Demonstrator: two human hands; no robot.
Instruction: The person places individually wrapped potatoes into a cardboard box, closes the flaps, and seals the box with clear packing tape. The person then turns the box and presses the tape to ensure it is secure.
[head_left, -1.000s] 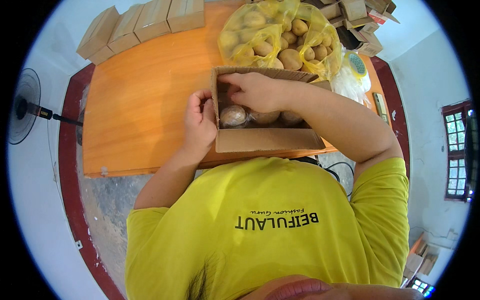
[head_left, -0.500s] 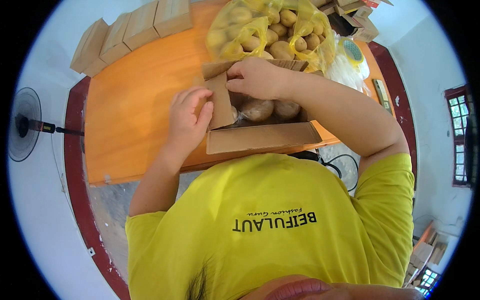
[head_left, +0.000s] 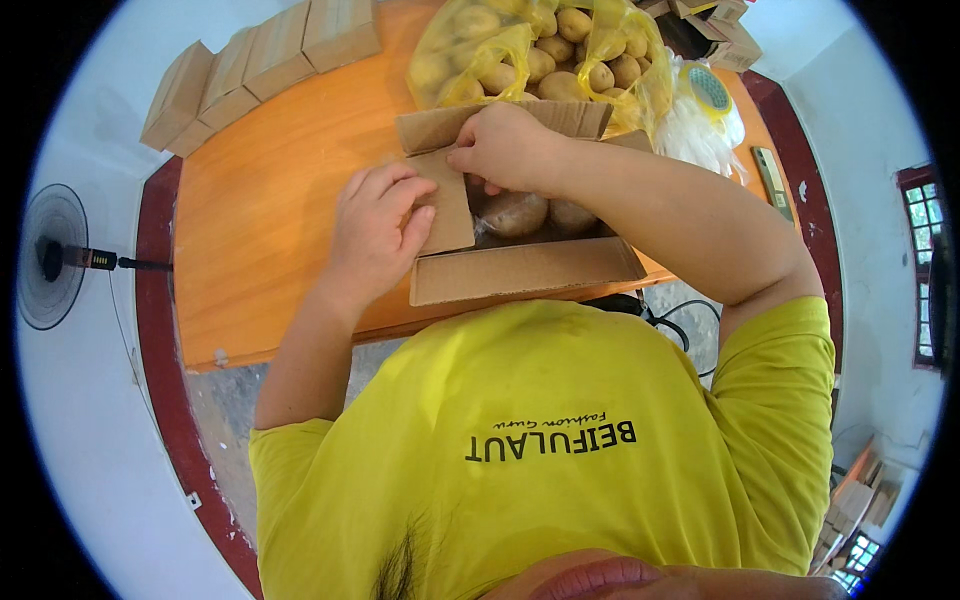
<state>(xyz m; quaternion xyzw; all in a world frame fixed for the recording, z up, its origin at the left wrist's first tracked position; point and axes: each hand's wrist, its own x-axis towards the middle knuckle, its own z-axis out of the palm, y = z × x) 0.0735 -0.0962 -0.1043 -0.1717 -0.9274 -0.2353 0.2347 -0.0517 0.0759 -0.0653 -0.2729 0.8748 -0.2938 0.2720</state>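
A cardboard box (head_left: 525, 277) stands near the table's front edge, its near and far flaps spread outward. Inside lie potatoes (head_left: 515, 213) in clear plastic, partly covered by the left flap (head_left: 448, 220), which is folded inward. My left hand (head_left: 380, 228) is against the outer side of that flap, fingers loosely bent and thumb apart. Reaching across the box, my right hand (head_left: 510, 150) has its bent fingers on the flap's far inner corner; the fingertips are partly hidden.
Behind the box sits a yellow plastic bag (head_left: 470, 60) of potatoes. Closed cartons (head_left: 275, 50) line the table's far left. To the right are clear plastic bags (head_left: 690, 135), a tape roll (head_left: 707, 88) and a phone (head_left: 771, 180). Opened cartons (head_left: 715, 35) lie at the far right.
The left flap has swung further inward and lies flatter over the potatoes. Both hands have shifted slightly with it.
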